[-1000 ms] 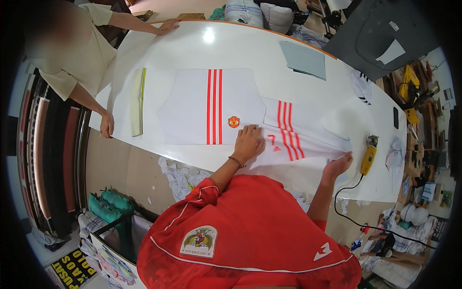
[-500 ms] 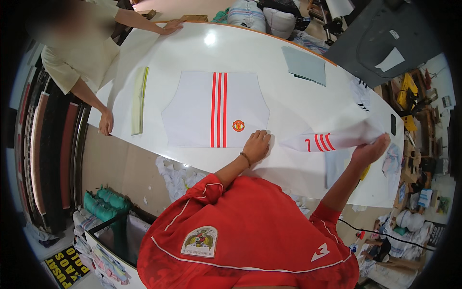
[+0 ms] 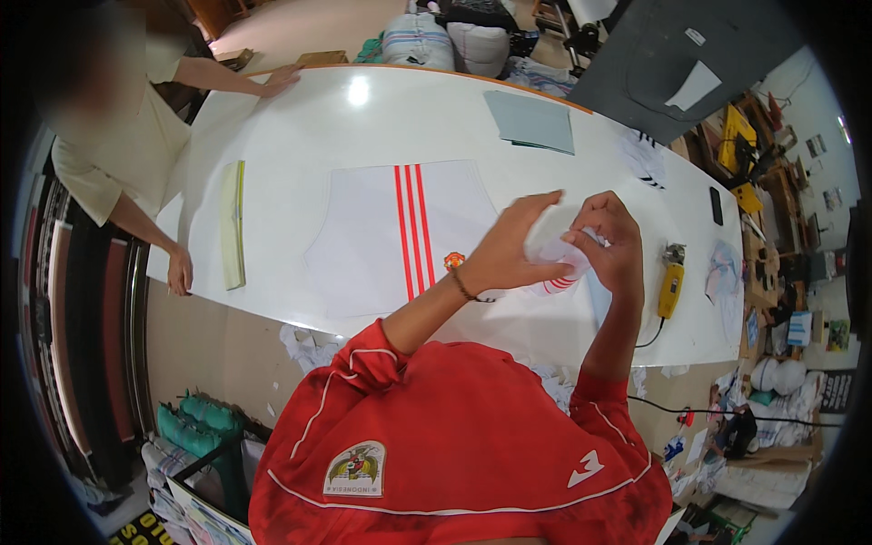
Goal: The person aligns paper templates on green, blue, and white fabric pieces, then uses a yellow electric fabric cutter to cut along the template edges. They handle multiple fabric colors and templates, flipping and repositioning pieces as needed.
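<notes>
Above table edge: both hands raised, right of the striped panel
left hand (image 3: 509,250): fingers curled, clamped on bunched white fabric piece (image 3: 561,270)
right hand (image 3: 607,238): fingers closed on same piece
striped panel (image 3: 400,236): flat on white table (image 3: 300,136), untouched
progress: piece gathered, looks partway; not set down yet
cutter (image 3: 670,286): right of hands, idle

Both hands, left hand (image 3: 513,250) and right hand (image 3: 609,238), bunch a white cloth piece (image 3: 559,272)

red short-sleeved jersey (image 3: 454,454) with white piping, chest crest, dark bracelet (image 3: 465,289) on left wrist
</notes>
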Demonstrator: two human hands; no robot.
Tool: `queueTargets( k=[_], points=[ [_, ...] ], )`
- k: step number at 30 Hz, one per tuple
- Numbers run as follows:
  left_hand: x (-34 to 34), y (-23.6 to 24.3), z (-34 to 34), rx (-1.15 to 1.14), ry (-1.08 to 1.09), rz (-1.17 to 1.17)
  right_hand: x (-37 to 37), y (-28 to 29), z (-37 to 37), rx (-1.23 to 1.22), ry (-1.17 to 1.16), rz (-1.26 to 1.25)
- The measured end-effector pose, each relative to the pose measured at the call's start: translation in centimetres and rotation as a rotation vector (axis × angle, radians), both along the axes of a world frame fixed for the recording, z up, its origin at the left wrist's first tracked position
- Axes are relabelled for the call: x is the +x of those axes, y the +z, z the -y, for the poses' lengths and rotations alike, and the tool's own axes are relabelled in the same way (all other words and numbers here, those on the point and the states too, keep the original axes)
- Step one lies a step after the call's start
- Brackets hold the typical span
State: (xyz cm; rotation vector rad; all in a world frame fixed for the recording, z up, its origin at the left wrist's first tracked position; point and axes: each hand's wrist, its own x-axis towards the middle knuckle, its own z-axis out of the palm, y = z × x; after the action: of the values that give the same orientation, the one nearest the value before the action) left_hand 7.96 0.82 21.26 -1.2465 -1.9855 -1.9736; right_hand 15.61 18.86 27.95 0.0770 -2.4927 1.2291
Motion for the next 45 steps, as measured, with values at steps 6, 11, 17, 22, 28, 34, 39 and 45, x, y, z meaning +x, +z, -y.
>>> queueTargets(
  k=[6, 11, 17, 22, 28, 34, 39, 45],
  points=[
    [0.2, 2.2, -0.6, -0.166, -0.203, 0.149, 1.3, -0.4, 2.5, -0.029, -0.061, -0.028],
    [0.2, 5.2, 2.6, 0.001, -0.081, 0.100, 3.4, -3.6, 2.9, -0.267, -0.017, 0.438],
    [-3.9, 8.2, 11.4, -0.088, 0.244, 0.238, 4.9, -6.7, 0.9, -0.155, 0.056, 0.501],
    [-8.3, 8.8, 17.9, 0.022, 0.444, 0.246, 1.8, -5.7, -2.5, -0.031, -0.024, 0.436],
    [-16.7, 4.3, 23.5, -0.303, 0.634, 0.264, -5.7, -5.6, -3.2, -0.097, -0.117, 0.140],
    [-23.7, 0.9, 27.5, -0.590, 0.978, -0.136, -15.6, -9.1, -1.5, 0.006, -0.239, -0.031],
    [-22.8, 5.6, 27.4, -0.217, 0.945, 0.158, -17.1, -6.5, -0.3, -0.601, -0.166, -0.097],
    [-13.1, 1.9, 30.5, 0.033, 0.775, 0.237, -11.9, -8.6, 1.4, -0.809, -0.028, 0.011]
  ],
)
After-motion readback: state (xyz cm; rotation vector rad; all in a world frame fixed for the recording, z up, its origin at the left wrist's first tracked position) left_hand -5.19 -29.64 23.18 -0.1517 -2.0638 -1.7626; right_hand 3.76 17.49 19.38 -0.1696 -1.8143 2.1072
